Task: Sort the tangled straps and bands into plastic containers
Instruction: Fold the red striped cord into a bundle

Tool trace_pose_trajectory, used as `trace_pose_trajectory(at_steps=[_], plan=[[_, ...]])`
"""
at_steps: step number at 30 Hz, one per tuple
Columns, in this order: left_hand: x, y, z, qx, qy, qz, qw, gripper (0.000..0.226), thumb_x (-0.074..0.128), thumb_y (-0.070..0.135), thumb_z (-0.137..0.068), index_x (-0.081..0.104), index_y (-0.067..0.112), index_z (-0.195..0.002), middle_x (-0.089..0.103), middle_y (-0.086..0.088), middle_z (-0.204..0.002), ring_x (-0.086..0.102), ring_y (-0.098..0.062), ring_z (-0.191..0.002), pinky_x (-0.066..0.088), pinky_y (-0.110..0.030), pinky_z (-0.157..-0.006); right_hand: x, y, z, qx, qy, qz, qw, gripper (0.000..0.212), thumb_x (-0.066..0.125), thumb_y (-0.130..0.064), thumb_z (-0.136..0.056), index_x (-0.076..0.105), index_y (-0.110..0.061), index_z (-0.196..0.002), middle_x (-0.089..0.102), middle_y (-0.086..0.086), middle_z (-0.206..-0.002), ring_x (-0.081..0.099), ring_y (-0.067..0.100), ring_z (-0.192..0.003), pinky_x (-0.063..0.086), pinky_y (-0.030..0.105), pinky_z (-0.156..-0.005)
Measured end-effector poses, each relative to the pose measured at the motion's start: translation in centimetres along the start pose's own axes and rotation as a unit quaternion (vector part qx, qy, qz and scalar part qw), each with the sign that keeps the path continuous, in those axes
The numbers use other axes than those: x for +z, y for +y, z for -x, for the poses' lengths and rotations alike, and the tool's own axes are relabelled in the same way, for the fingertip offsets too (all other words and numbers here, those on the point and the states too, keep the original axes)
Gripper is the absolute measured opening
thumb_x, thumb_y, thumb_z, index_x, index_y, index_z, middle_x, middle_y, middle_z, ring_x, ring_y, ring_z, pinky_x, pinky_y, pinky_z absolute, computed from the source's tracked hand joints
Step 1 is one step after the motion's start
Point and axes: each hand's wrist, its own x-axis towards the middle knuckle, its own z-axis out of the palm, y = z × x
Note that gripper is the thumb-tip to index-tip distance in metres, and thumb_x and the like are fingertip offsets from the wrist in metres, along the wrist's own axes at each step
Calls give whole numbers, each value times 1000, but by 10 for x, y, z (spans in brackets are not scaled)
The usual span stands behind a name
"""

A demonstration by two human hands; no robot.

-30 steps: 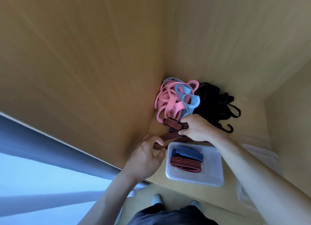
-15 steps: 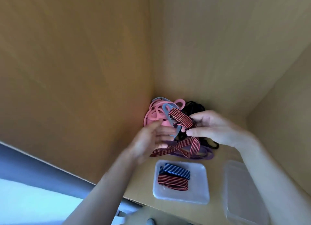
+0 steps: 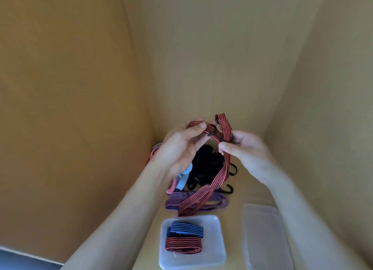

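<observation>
A long red-and-black striped strap (image 3: 217,181) hangs between my hands above the desk. My left hand (image 3: 180,148) pinches one end of it between thumb and fingers. My right hand (image 3: 245,150) pinches the strap near its black buckle, and the loose part drops down to the desk. Below, a clear plastic container (image 3: 219,247) holds a folded blue striped strap (image 3: 185,229) and a folded red striped strap (image 3: 183,244). Behind my hands lies the tangle: black straps with hooks (image 3: 207,168), pink bands (image 3: 154,153), a light blue band (image 3: 43,181) and purple bands (image 3: 218,201).
A second clear container (image 3: 264,235) stands to the right of the first one. Wooden walls close in the desk on the left, back and right. The desk's front edge runs at the bottom left.
Both hands have lifted the red striped strap higher above the pile and drawn it out longer. The camera has tilted up, so the containers now sit lower in view.
</observation>
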Motion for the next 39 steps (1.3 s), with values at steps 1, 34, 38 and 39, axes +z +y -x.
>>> trace_pose_trajectory(at_steps=[1,34,38,39], plan=[[5,2,-4,8,-3,-13,1000,34,58,-1,-96,53,-9,-129,72,-20,-114,71,-24,-105,58,-25,-84,-3,-3,-1,-3,15,8,1000,11,69,-11,-93,73,-21,-91,73,-4,-82,69,11,-82,53,24,-81],[108,100,-87,149,-21,-303,941,14,40,17,-108,48,10,-99,50,-5,-69,48,-19,-56,48,-30,-54,-50,-116,-51,-90,131,-103,982,26,58,-5,-100,78,-17,-90,74,1,-92,64,14,-75,50,32,-80],[109,96,-90,115,-20,-262,958,28,27,11,-104,55,7,-101,53,-8,-73,48,-20,-59,46,-31,-58,-45,-114,-51,-96,167,-38,980,22,52,-5,-103,72,-15,-102,73,3,-78,66,14,-66,51,26,-66],[109,95,-91,118,-18,-264,957,30,26,10,-103,56,6,-103,54,-9,-75,49,-20,-60,45,-31,-58,-43,-113,-50,-97,180,-35,978,24,50,-5,-103,71,-17,-102,70,2,-73,64,14,-61,49,26,-62]])
